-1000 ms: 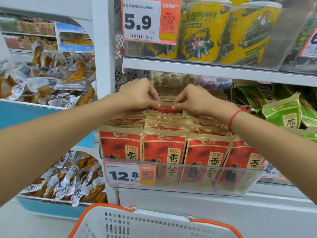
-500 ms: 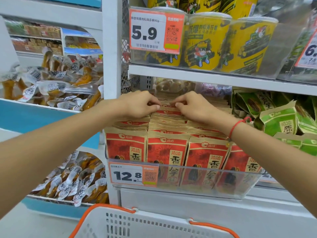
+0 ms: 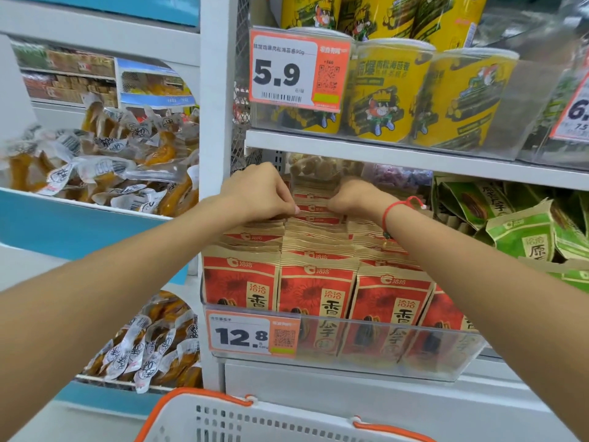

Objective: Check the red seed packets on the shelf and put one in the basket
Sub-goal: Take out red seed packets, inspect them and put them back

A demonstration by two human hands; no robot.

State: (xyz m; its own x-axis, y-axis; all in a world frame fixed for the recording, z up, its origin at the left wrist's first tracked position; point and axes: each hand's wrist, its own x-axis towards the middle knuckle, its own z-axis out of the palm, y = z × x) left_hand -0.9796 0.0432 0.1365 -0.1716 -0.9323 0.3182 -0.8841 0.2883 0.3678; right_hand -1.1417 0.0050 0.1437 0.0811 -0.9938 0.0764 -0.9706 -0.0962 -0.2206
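At centre frame, both hands reach deep into the shelf (image 3: 350, 156) over rows of red seed packets (image 3: 317, 291), flat paper pouches with crimped kraft-brown tops standing upright behind a clear plastic rail. Left hand (image 3: 259, 194) and right hand (image 3: 353, 199) each have their fingers curled, pinching the top edges of packets at the back of the rows (which exact packet is hard to tell). A red string bracelet (image 3: 400, 207) circles the right wrist. At the bottom edge sits the basket (image 3: 255, 419), white perforated plastic with an orange rim.
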